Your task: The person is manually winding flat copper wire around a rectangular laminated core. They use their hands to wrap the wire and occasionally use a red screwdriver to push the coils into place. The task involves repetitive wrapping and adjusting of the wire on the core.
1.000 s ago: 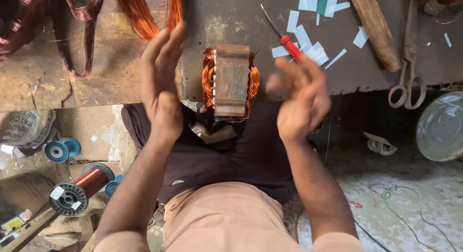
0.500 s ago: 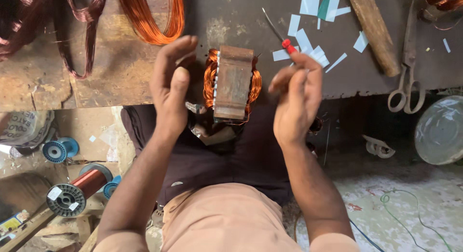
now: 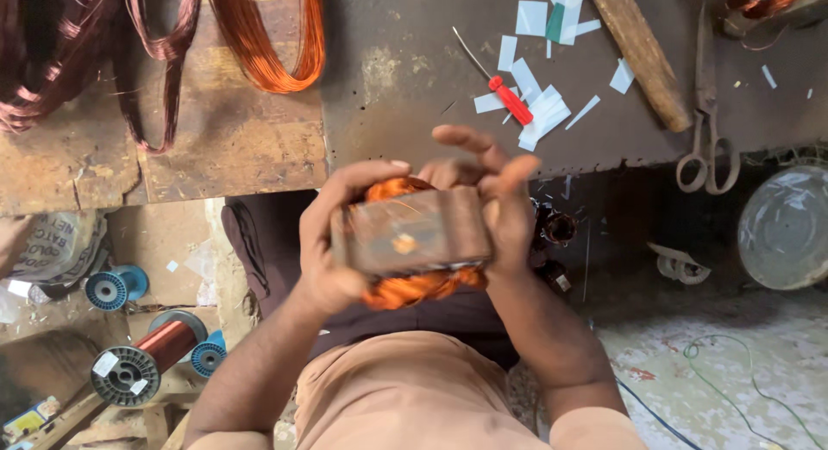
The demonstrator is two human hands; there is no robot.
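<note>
Two hands carry the whole load at present. My left hand [image 3: 332, 243] is wrapped around the left end of the wound motor core [image 3: 412, 241], thumb over the top edge; my right hand [image 3: 496, 204] presses its palm against the right end, with the fingers [image 3: 466, 140] spread and lifted rather than closed round it. The core is held in the air above my lap, near the front edge of the bench [image 3: 414, 62] and not resting on it.

Risks noted:
- Grip on the right side is by pressure only. A slip there would likely tip the core out and drop it to the floor.
- Copper windings [image 3: 414, 288] bulge out above and below the steel stack. Squeezing them, or knocking them on the bench edge, could scrape the enamel or bend the turns.
- Red-handled screwdriver [image 3: 509, 98], paper slips [image 3: 539, 114] and scissors [image 3: 707, 131] lie just ahead on the bench; setting the core down blind could land it on the screwdriver.
- Loose copper coils [image 3: 276, 45] hang at upper left, well apart.
</note>
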